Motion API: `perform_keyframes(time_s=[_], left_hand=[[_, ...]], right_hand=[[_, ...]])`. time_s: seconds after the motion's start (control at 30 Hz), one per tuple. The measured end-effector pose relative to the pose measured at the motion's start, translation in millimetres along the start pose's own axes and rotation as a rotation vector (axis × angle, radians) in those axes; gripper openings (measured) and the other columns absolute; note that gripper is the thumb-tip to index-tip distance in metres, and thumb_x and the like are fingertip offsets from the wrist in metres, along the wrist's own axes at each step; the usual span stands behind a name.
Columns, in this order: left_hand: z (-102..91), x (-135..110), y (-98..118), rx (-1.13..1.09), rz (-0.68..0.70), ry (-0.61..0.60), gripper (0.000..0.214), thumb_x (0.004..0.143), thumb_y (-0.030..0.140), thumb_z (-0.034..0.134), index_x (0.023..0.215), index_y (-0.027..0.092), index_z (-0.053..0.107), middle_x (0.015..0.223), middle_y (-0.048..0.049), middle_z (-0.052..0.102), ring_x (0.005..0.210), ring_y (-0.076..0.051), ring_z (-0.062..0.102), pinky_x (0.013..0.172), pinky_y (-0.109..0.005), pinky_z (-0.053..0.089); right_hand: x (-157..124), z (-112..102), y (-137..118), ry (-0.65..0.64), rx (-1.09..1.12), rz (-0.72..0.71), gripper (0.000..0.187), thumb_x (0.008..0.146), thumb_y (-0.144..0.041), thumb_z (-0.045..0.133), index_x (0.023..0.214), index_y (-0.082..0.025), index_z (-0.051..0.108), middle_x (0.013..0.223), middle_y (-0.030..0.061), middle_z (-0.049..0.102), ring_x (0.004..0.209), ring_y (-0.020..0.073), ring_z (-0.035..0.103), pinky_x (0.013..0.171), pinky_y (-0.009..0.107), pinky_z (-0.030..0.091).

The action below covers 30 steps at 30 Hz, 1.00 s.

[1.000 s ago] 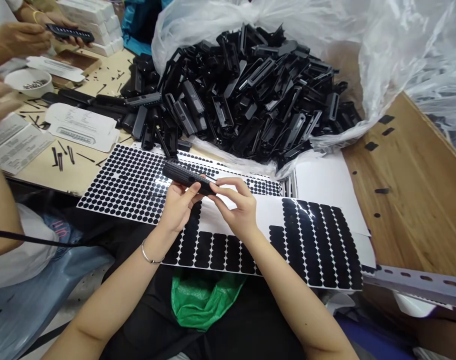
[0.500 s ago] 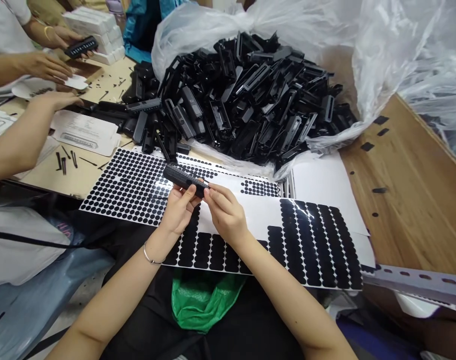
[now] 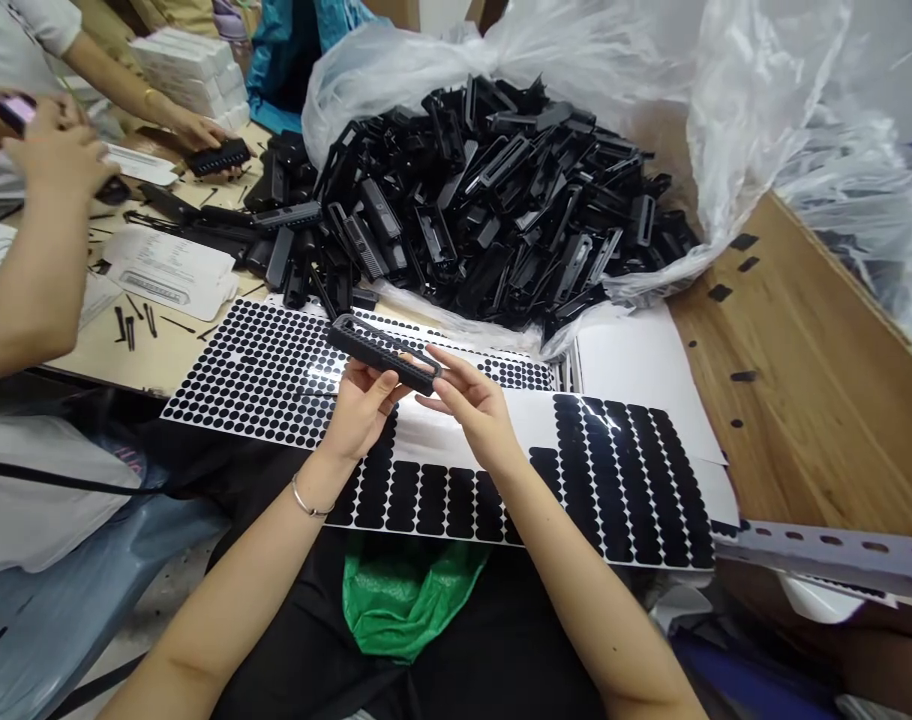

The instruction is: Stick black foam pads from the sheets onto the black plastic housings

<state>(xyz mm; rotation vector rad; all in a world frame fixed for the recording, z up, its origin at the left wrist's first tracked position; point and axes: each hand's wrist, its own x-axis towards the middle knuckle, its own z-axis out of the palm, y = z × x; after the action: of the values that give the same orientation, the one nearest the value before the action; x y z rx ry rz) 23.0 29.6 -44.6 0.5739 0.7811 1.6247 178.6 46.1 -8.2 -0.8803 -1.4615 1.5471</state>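
A long black plastic housing (image 3: pixel 385 352) with an open slotted frame is held above the sticker sheets, slightly tilted. My left hand (image 3: pixel 357 405) grips its lower side, with the thumb along the near edge. My right hand (image 3: pixel 475 400) has its fingers around the housing's right end, seemingly in light contact. Below lies a sheet of small round black stickers (image 3: pixel 238 375). Nearer to me is a sheet with strips of larger black stickers (image 3: pixel 636 480). A heap of similar black housings (image 3: pixel 486 200) lies just beyond.
Clear plastic sheeting (image 3: pixel 576 50) surrounds the heap. Co-workers' hands at the left hold a black part (image 3: pixel 220 157) and a phone-like object (image 3: pixel 17 110). White boxes (image 3: pixel 190 70) are stacked behind. A wooden board (image 3: pixel 801 350) lies right; a green bag (image 3: pixel 411 600) is below.
The housing in my hands has been turned so its open slotted side shows. My right fingers have spread and shifted slightly right. Co-workers' hands at the left have moved.
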Motion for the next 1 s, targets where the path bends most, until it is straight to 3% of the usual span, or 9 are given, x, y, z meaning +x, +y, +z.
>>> perform_keyframes(time_s=[0.27, 0.57, 0.73, 0.8, 0.9, 1.0], left_hand=[[0.2, -2, -3, -0.017, -0.005, -0.017, 0.041, 0.061, 0.042, 0.094, 0.086, 0.023, 0.068, 0.082, 0.0030, 0.076, 0.082, -0.014, 0.074, 0.079, -0.027, 0.060], [-0.9, 0, -1, -0.006, -0.021, -0.018, 0.046, 0.061, 0.046, 0.093, 0.091, 0.024, 0.065, 0.085, 0.0025, 0.075, 0.089, -0.017, 0.074, 0.082, -0.030, 0.060], [1.7, 1, -1, 0.036, -0.011, -0.024, 0.045, 0.059, 0.045, 0.093, 0.085, 0.022, 0.065, 0.086, -0.0001, 0.075, 0.090, -0.020, 0.073, 0.084, -0.035, 0.059], [1.8, 1, 3, 0.182, 0.033, -0.076, 0.040, 0.061, 0.041, 0.092, 0.085, 0.022, 0.066, 0.088, -0.0026, 0.075, 0.092, -0.023, 0.073, 0.089, -0.040, 0.057], [-5.3, 9, 14, 0.644, 0.202, -0.184, 0.030, 0.067, 0.026, 0.088, 0.090, 0.024, 0.069, 0.101, -0.0060, 0.075, 0.105, -0.030, 0.068, 0.101, -0.048, 0.050], [-22.1, 32, 28, 1.014, 0.445, -0.102, 0.022, 0.076, 0.015, 0.073, 0.096, 0.024, 0.069, 0.120, -0.0106, 0.070, 0.124, -0.036, 0.056, 0.113, -0.055, 0.036]], right_hand=[[0, 0, -1, -0.031, 0.018, -0.046, 0.041, 0.082, -0.042, 0.080, 0.120, -0.029, 0.071, 0.126, 0.0043, 0.073, 0.122, 0.0268, 0.067, 0.101, 0.049, 0.061], [-2, 19, 8, 0.161, -0.008, -0.024, 0.044, 0.078, -0.049, 0.081, 0.111, -0.022, 0.070, 0.119, 0.0083, 0.076, 0.116, 0.0290, 0.071, 0.100, 0.049, 0.061], [3, 10, 3, 0.113, -0.012, 0.001, 0.041, 0.072, -0.048, 0.086, 0.102, -0.024, 0.072, 0.110, 0.0055, 0.078, 0.108, 0.0256, 0.073, 0.101, 0.046, 0.060], [4, -1, -3, 0.101, -0.016, -0.001, 0.037, 0.073, -0.049, 0.086, 0.096, -0.024, 0.071, 0.104, 0.0045, 0.078, 0.102, 0.0234, 0.074, 0.097, 0.044, 0.062], [1, -21, -18, 0.114, -0.024, -0.018, 0.032, 0.078, -0.050, 0.082, 0.088, -0.023, 0.068, 0.092, 0.0029, 0.077, 0.091, 0.0211, 0.075, 0.088, 0.041, 0.065], [-7, -37, -36, 0.006, -0.077, -0.008, 0.028, 0.084, -0.048, 0.078, 0.085, -0.022, 0.068, 0.080, 0.0011, 0.075, 0.079, 0.0184, 0.074, 0.075, 0.034, 0.065]])
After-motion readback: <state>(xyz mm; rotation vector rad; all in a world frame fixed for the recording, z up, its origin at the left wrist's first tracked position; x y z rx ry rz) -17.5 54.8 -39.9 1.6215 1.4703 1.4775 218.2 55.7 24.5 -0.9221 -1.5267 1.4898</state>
